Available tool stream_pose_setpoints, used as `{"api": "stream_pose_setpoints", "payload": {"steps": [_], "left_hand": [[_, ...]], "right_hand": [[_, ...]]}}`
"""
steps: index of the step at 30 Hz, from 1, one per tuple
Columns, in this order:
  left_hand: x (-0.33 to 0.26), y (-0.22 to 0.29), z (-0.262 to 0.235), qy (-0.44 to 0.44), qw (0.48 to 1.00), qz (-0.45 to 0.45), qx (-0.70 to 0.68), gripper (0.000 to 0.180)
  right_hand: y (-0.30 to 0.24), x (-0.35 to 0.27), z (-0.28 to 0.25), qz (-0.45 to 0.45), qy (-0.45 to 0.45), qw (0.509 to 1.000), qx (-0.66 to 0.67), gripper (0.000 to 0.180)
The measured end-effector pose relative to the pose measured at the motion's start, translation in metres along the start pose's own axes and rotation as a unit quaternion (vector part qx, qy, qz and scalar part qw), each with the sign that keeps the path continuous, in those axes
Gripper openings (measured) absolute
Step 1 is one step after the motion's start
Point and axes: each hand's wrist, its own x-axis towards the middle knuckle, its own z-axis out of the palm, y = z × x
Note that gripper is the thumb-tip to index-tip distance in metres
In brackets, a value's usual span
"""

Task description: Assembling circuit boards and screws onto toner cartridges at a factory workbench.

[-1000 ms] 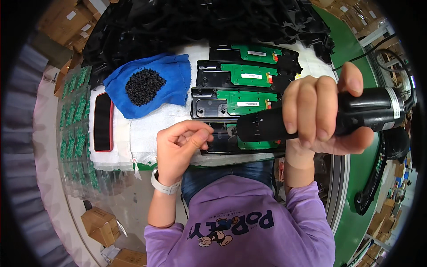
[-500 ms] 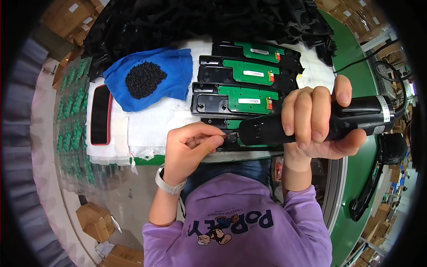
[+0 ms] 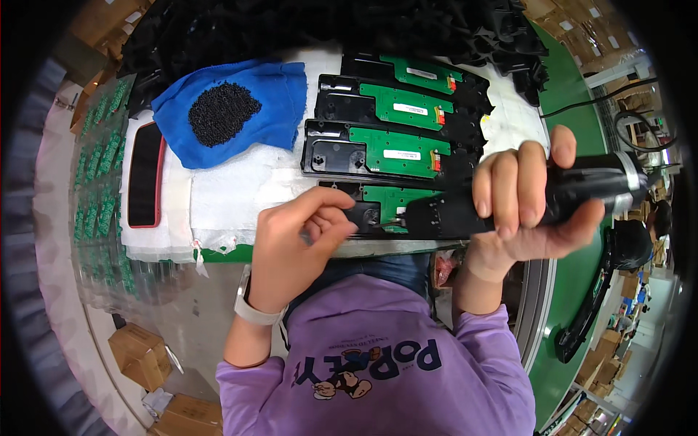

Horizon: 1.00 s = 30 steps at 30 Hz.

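Note:
My right hand (image 3: 525, 196) grips a black electric screwdriver (image 3: 582, 192) held level, its tip pointing left over the nearest black housing with a green circuit board (image 3: 378, 207). My left hand (image 3: 302, 240) sits at the near edge of that housing, fingertips pinched together by the screwdriver's tip; what they pinch is too small to see. Three more black housings with green boards (image 3: 392, 149) lie in a row behind it. A blue cloth (image 3: 280, 109) carries a heap of small black screws (image 3: 222, 112).
White padding (image 3: 233, 192) covers the bench. A black tray with a red rim (image 3: 145, 174) lies at the left, beside stacked green circuit boards (image 3: 91, 182). Black plastic parts (image 3: 305, 29) pile up at the back. Cardboard boxes (image 3: 142, 356) stand on the floor.
The screwdriver has come down and left toward the nearest housing. My left hand has moved up to its tip with fingers pinched.

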Motion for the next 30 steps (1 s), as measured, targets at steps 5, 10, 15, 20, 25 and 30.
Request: {"api": "stream_pose_setpoints", "payload": {"steps": [5, 10, 15, 20, 25, 30], "left_hand": [[0.003, -0.014, 0.007, 0.117, 0.989, 0.089, 0.027, 0.010], [0.007, -0.018, 0.009, 0.156, 0.985, 0.048, -0.051, 0.010], [0.008, -0.023, 0.007, 0.128, 0.983, 0.034, -0.123, 0.015], [0.011, -0.029, 0.022, 0.154, 0.965, 0.045, -0.206, 0.018], [0.011, -0.035, 0.027, 0.181, 0.958, 0.053, -0.215, 0.022], [0.010, -0.040, 0.031, 0.184, 0.966, 0.060, -0.171, 0.017]], "right_hand": [[-0.005, -0.010, 0.015, 0.064, 0.020, 0.983, -0.172, 0.051], [0.004, -0.014, 0.022, 0.084, 0.045, 0.969, -0.226, 0.054], [0.006, -0.013, 0.023, 0.094, 0.044, 0.970, -0.219, 0.052], [0.001, -0.009, 0.019, 0.138, -0.059, 0.968, -0.200, 0.049], [0.004, -0.012, 0.020, 0.135, -0.044, 0.972, -0.188, 0.047], [0.003, -0.013, 0.021, 0.122, -0.031, 0.972, -0.198, 0.048]]}}
